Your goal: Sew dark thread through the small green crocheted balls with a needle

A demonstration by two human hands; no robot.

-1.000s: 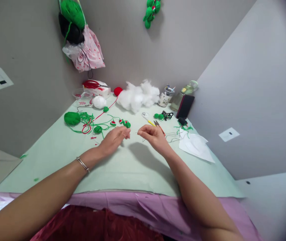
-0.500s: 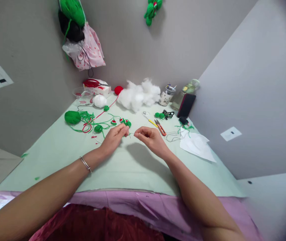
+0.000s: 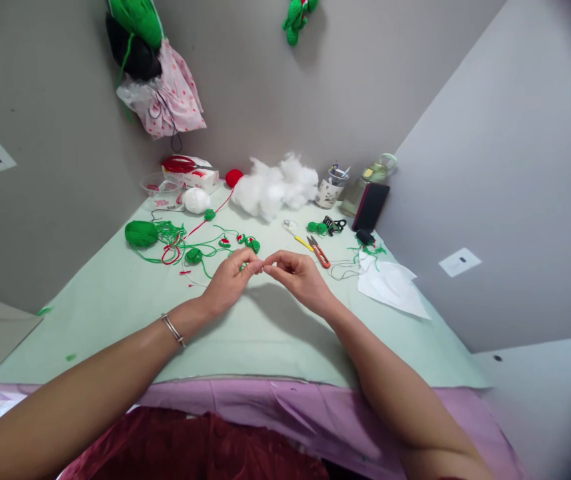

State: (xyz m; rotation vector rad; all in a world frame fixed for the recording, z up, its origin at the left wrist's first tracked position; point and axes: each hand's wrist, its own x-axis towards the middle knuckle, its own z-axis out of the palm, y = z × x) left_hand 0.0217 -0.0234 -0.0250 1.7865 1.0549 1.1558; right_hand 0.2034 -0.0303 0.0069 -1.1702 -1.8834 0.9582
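My left hand (image 3: 233, 279) is closed in a pinch above the middle of the table, a metal bangle on its wrist. My right hand (image 3: 299, 277) is pinched as well, its thumb and forefinger meeting the left fingertips. Whatever lies between the fingertips is too small to tell; a thin green strand showed there a moment before. Just beyond the left hand lie a small green crocheted piece (image 3: 252, 245) with red and white on it and a similar smaller piece (image 3: 224, 243). Orange thread snips (image 3: 319, 253) and a yellow-handled crochet hook (image 3: 303, 241) rest beyond the right hand.
Left of the hands are a green yarn ball (image 3: 141, 233) and tangled strands. White stuffing (image 3: 275, 188), a red yarn ball (image 3: 234, 177) and a pen cup (image 3: 329, 190) line the back. A phone (image 3: 371, 207) leans against a bottle (image 3: 353, 199); white fabric (image 3: 390, 285) lies right.
My right hand has come in to the left one, closing the small gap between the fingertips. The thin strand there is now hidden. The camera view has shifted slightly.
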